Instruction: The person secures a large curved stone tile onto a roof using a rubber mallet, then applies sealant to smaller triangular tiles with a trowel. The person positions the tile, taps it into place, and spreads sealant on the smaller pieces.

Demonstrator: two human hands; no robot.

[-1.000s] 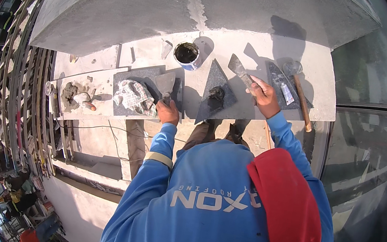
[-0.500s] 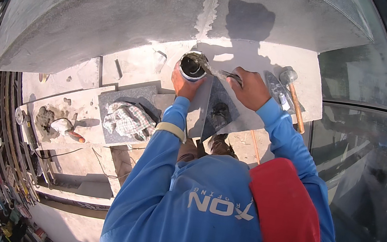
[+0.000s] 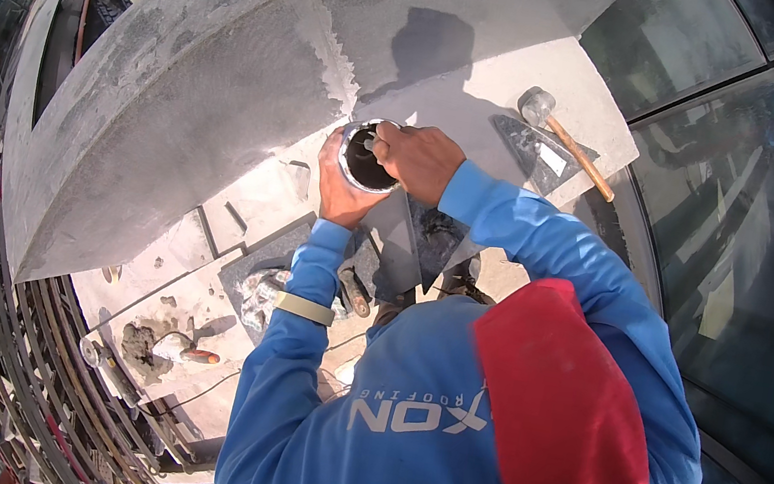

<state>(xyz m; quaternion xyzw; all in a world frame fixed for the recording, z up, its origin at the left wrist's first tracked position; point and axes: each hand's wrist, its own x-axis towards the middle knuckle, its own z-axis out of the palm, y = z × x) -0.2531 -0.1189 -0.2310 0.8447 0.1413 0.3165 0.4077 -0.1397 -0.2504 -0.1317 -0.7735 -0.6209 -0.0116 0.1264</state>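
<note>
My left hand is wrapped round the side of a round can with a pale rim and a dark inside. The can is tilted so that its mouth faces up toward me. Over the right part of that mouth, my right hand is closed on what looks like a putty knife. Its end reaches into the can, and my fingers hide most of it. Below the can, a dark triangular stone piece lies near my feet.
A mallet with a wooden handle rests across a dark slab at right, beside glass panels. A curved grey wall rises ahead. At lower left are an orange-handled trowel, a cloth and bundled metal bars.
My right hand has moved left to the can, and the knife now dips into its mouth. My left hand keeps its hold. The whole view has turned.
</note>
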